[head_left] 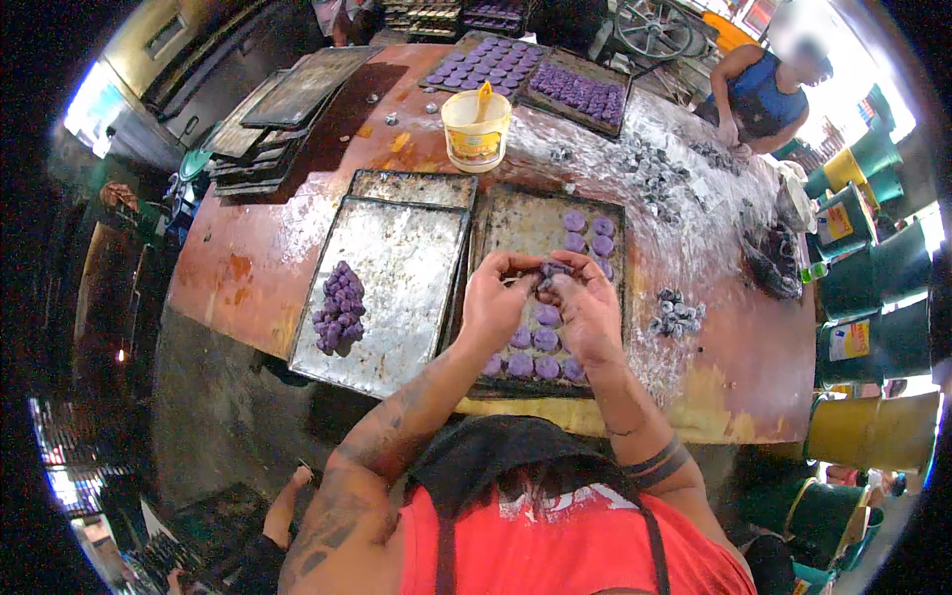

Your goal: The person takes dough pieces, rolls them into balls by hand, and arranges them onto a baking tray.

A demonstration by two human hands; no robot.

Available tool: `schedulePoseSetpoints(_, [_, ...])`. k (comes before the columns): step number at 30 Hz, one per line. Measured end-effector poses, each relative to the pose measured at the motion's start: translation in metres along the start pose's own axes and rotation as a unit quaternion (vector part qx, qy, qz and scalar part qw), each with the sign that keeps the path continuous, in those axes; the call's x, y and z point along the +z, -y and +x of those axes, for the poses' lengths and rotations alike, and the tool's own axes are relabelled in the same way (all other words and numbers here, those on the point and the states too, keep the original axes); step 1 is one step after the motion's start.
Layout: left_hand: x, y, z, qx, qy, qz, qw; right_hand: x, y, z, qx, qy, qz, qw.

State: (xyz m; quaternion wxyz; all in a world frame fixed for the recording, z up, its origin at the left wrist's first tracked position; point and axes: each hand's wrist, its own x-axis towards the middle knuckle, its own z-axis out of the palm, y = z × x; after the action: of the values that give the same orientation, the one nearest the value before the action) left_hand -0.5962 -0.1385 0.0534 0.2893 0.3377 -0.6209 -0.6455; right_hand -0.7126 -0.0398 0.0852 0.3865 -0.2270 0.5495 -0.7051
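Observation:
My left hand (506, 297) and my right hand (585, 312) are both closed on a small purple dough piece (551, 271), held above a worn metal tray (501, 226). Flattened purple rounds (545, 340) sit in rows on that tray, some hidden by my hands. To the left, a lighter metal tray (392, 268), lying over another tray (412, 186), holds a heaped cluster of small purple dough pieces (337, 309). A small pile of flour-dusted dark lumps (676, 313) lies on the table just right of my right hand.
The table (238, 297) also bears stacked trays (297, 94), a white tub (476, 137) with a yellow implement and two filled trays (571, 98) at the back. A co-worker (744, 94) works at the right behind floured lumps. Green and yellow buckets (868, 426) line the right side.

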Motion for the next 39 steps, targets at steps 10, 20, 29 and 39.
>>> schedulePoseSetpoints(10, [0.014, -0.009, 0.009, -0.153, 0.049, -0.27, 0.949, -0.033, 0.025, 0.003, -0.29, 0.063, -0.516, 0.804])
schedulePoseSetpoints(20, [0.055, 0.039, -0.01, -0.301, 0.096, -0.34, 0.886, -0.067, -0.056, 0.012, -0.17, 0.035, -0.334, 0.927])
schedulePoseSetpoints(29, [0.039, 0.101, 0.006, 0.0, 0.062, 0.174, 0.983, -0.077, -0.091, 0.095, 0.048, 0.027, -0.407, 0.912])
schedulePoseSetpoints(39, [-0.01, 0.082, -0.044, -0.204, 0.011, 0.073, 0.976, -0.099, -0.152, 0.098, -0.262, 0.171, -0.674, 0.669])
